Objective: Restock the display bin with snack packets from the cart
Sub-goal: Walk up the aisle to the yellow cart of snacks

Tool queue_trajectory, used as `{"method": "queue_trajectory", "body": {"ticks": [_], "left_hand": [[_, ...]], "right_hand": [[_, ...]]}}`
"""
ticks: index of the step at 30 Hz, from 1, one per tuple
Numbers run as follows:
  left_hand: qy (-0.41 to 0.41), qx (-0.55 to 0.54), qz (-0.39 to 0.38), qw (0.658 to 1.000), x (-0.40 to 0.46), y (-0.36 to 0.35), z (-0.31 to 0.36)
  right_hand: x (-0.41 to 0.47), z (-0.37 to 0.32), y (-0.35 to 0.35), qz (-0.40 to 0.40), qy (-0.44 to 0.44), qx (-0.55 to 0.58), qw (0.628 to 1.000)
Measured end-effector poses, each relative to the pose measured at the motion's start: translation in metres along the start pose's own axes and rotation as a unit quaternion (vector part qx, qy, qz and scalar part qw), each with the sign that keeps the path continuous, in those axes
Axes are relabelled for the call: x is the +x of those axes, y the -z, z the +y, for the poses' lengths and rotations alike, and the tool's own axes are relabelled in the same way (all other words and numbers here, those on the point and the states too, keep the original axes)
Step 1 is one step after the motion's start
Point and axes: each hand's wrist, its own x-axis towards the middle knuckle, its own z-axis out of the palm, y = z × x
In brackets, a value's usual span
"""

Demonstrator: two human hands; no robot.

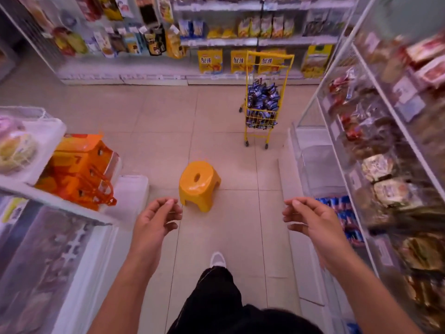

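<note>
A yellow wire cart (286,75) stands at the far end of the aisle, heaped with blue snack packets (263,97). Low on the right shelving, a clear display bin (317,165) runs along the floor; some blue packets (346,213) lie in its near section, behind my right hand. My left hand (156,218) and my right hand (310,220) hover in front of me over the floor, fingers loosely curled, holding nothing. Both hands are well short of the cart.
A yellow plastic stool (199,186) stands on the tiled floor between me and the cart. Orange gift bags (81,169) and a white shelf edge jut out at the left. Stocked shelves line both sides and the far wall. My foot (217,259) steps forward.
</note>
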Motion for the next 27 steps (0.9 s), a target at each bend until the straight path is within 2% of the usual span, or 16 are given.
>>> {"method": "queue_trajectory", "body": {"ticks": [6, 13, 19, 23, 27], "left_hand": [[-0.023, 0.048, -0.116, 0.992, 0.155, -0.092, 0.090], [0.010, 0.116, -0.240, 0.964, 0.278, -0.244, 0.100], [0.018, 0.151, -0.238, 0.959, 0.368, -0.323, 0.132], [0.004, 0.157, -0.203, 0.966, 0.424, -0.337, 0.166], [0.012, 0.153, -0.184, 0.971, 0.482, -0.340, 0.170]], "right_hand": [[0.099, -0.058, 0.025, 0.104, 0.006, 0.041, 0.994], [0.226, -0.064, 0.058, 0.188, -0.022, 0.107, 0.976], [0.344, -0.106, 0.073, 0.175, -0.029, 0.112, 0.978], [0.417, -0.146, 0.067, 0.129, -0.018, 0.095, 0.987], [0.490, -0.161, 0.050, 0.101, -0.026, 0.082, 0.991]]}}
